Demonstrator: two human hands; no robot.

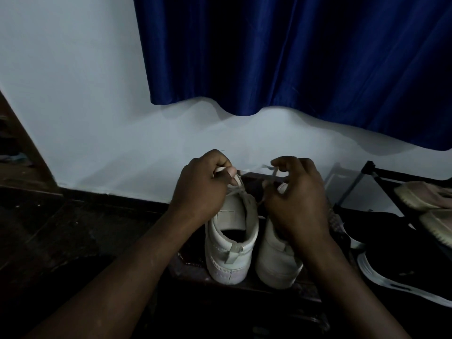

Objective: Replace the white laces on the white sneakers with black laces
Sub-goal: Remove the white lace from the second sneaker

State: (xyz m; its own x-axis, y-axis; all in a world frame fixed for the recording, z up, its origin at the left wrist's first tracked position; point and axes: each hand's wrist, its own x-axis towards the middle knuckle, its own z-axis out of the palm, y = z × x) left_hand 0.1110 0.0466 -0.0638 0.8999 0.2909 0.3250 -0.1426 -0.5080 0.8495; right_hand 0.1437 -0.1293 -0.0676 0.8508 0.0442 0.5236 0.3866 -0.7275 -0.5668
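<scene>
Left hand (203,184), right hand (296,199) pinch white lace (241,184) near shoe rack (370,166).

Bare left hand (203,189), bare right hand (298,199), forearms bare, thumbnail seemingly short

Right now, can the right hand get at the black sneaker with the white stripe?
Probably yes: the black white-striped sneaker lies close to the right hand, nothing between, though its grip must first drop the flat white lace.
</scene>
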